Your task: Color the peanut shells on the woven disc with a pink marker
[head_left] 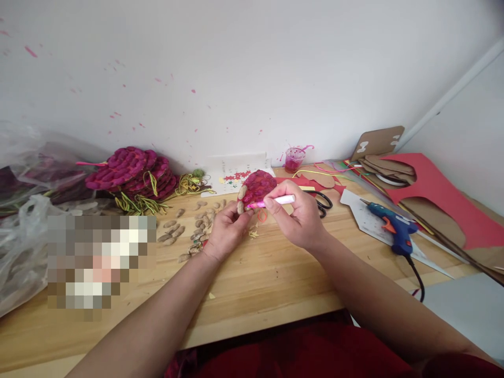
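My left hand [227, 229] grips the near edge of a rounded piece covered in peanuts [260, 185]. Most of its peanuts are wet magenta, while a couple at the left edge are still bare tan. In my right hand [297, 215] is a white-handled paintbrush [284, 199], its pink tip touching or just above the piece's near edge. Loose peanuts [202, 223] lie on the table to the left of my left hand. Behind my right hand stands a clear plastic cup [294, 159] with pink paint in it. My fingers hide part of the piece and the brush.
Stacked magenta peanut pieces [134, 170] with yellow-green yarn sit at the back left, near plastic bags [23, 247]. A white sheet [214, 170] bears small stars. Rightward are black scissors [325, 202], a blue glue gun [388, 223] with its cord, and red cut-out card [444, 194].
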Motion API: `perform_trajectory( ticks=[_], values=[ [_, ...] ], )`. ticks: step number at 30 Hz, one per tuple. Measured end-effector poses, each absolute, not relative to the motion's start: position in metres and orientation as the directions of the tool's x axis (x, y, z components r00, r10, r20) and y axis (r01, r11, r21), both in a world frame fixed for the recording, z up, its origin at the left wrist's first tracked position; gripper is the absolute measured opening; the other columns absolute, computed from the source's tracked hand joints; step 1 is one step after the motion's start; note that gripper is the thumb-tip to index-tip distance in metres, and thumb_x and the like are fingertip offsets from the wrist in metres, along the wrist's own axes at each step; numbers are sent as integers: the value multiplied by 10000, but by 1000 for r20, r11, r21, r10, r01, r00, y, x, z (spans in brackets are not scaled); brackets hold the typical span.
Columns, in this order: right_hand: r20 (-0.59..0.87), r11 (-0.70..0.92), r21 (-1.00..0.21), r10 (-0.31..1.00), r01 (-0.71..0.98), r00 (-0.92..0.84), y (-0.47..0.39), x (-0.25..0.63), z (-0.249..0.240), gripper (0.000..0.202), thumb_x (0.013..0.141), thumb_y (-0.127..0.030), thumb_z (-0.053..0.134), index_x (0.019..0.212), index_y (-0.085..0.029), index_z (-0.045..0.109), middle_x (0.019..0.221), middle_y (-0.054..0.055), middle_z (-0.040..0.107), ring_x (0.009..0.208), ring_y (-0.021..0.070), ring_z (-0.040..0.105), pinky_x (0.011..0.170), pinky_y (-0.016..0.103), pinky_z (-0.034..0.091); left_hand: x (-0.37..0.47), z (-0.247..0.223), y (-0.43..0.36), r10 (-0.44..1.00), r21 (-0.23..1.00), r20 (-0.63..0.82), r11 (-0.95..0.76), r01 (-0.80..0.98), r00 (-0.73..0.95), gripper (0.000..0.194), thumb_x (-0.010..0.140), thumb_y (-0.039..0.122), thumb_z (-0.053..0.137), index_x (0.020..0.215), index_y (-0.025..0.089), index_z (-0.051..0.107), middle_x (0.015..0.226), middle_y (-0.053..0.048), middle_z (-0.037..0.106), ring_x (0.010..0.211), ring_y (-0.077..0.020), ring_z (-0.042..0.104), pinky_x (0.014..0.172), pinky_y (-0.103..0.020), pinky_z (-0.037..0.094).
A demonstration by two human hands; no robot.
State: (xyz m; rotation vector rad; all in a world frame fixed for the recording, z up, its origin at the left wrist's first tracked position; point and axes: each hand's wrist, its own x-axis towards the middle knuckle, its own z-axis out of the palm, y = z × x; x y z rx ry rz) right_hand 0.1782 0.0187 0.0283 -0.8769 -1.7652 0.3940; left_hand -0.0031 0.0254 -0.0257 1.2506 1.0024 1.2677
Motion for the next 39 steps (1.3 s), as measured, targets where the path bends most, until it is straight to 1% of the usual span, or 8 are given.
perform_trajectory(
  ticks=[4,8,12,16,22,28,35,39],
  values=[
    [655,658,-626,735,418,-177,20,180,29,108,972,-256,643,881,-237,589,824,11,699,780,181,644,746,346,484,-6,-32,29,981,982,183,-186,37,63,203,851,346,770,756,188,684,662,21,503,609,-131,409,571,-264,328],
    [661,648,-626,736,434,-146,21,181,29,112,974,-256,639,875,-236,591,821,11,699,798,183,647,762,344,483,-8,-36,31,976,971,201,-210,115,83,192,882,360,703,795,192,673,686,22,510,617,-137,411,586,-273,337],
    [640,652,-649,746,392,-182,22,181,28,103,980,-262,637,886,-232,608,819,6,696,778,171,644,744,333,483,-8,-36,30,977,972,186,-198,127,101,204,895,381,667,805,198,649,651,31,492,597,-139,405,584,-281,334],
    [642,629,-658,756,415,-128,26,183,26,94,970,-265,649,891,-229,612,829,12,708,764,170,638,729,333,481,-7,-36,31,984,980,150,-161,117,94,199,889,384,657,818,199,644,633,37,489,584,-139,404,577,-284,328],
    [613,624,-686,773,374,-166,24,182,26,91,970,-279,647,900,-226,626,835,10,719,733,158,628,697,319,471,-6,-34,31,982,971,173,-184,155,81,229,885,391,660,764,201,612,647,34,482,584,-133,399,581,-285,332],
    [595,595,-687,790,417,-148,23,180,25,105,968,-282,650,885,-224,622,844,19,712,783,172,644,731,330,477,-7,-34,32,979,962,191,-202,186,79,257,881,391,664,716,204,603,654,23,493,611,-141,427,601,-285,354],
    [599,599,-689,788,408,-146,24,180,24,109,971,-283,648,882,-227,619,834,12,706,784,170,646,740,330,482,-6,-37,34,978,965,201,-206,162,46,258,762,425,758,733,201,633,727,-2,553,666,-152,457,610,-277,381],
    [610,609,-673,778,420,-151,25,180,23,104,969,-277,653,883,-228,619,823,11,708,778,170,644,732,328,483,-6,-34,33,982,956,190,-189,227,15,259,736,414,755,694,200,616,682,5,542,651,-148,448,602,-275,372]
  ],
)
